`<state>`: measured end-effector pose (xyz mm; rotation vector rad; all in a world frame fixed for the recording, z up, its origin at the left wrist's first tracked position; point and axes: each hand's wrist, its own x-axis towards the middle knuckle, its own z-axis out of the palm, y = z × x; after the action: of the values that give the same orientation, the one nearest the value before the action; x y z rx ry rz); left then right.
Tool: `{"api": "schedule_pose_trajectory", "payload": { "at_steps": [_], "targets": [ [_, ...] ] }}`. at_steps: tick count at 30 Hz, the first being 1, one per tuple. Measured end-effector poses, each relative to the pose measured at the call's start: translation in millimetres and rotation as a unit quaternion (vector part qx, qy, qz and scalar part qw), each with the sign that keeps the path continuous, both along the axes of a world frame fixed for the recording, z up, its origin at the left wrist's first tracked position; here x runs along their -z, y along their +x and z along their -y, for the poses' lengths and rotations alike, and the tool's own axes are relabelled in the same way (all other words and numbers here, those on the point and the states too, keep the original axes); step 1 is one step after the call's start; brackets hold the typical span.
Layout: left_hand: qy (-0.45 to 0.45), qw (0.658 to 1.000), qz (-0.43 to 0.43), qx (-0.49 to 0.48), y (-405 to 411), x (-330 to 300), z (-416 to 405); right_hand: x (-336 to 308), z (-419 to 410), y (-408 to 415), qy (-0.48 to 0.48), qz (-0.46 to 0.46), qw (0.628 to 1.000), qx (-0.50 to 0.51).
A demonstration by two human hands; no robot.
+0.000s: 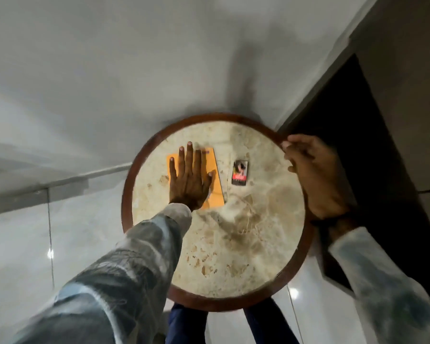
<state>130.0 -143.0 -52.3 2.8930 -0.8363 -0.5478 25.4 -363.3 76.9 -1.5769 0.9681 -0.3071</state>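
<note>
A round table [236,256] with a mottled beige stone top and a dark red-brown wooden rim fills the middle of the view. My left hand [190,178] lies flat, fingers spread, on an orange cloth [217,187] at the table's far left. My right hand [313,177] grips the rim at the far right, fingers curled over the edge. A small black and red packet [240,173] lies on the top between my two hands.
A white wall rises behind the table, with pale glossy floor tiles to the left and below. A dark doorway [372,170] opens at the right, close to the table's rim. My legs in dark blue trousers [186,326] stand under the near edge.
</note>
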Motion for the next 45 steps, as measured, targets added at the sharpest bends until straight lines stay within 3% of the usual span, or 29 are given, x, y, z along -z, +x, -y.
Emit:
{"api": "schedule_pose_trajectory", "payload": {
  "at_steps": [3,7,9,12,16,22,27,31,35,45],
  "targets": [
    [-0.023,0.994,0.095,0.046,34,-89,10,-152,22,1,0.028,0.172,0.982,-0.074],
    [-0.075,0.969,0.231,0.056,88,-232,29,-347,35,-14,-0.016,0.366,0.909,-0.198],
    [-0.098,0.951,0.289,0.041,107,-297,40,-402,34,-17,-0.041,0.413,0.887,-0.203],
    [-0.124,0.941,0.315,0.024,118,-347,45,-411,31,-4,-0.102,0.399,0.899,-0.147],
    [-0.124,0.95,0.285,0.018,102,-315,38,-327,27,24,-0.088,0.275,0.948,-0.131],
    [-0.103,0.98,0.168,0.023,57,-177,18,-119,4,36,-0.047,0.032,0.991,-0.117],
    [-0.079,0.994,0.073,0.034,11,-41,-3,58,-24,21,-0.044,-0.183,0.977,-0.096],
    [-0.058,0.998,0.01,0.024,-27,62,-27,164,-50,19,-0.093,-0.263,0.953,-0.119],
    [-0.067,0.997,0.026,0.038,-40,105,-40,201,-61,32,-0.17,-0.262,0.946,-0.085],
    [-0.044,0.999,0.005,0.029,-37,102,-36,186,-72,-5,-0.237,-0.204,0.946,-0.091]
  ]
}}
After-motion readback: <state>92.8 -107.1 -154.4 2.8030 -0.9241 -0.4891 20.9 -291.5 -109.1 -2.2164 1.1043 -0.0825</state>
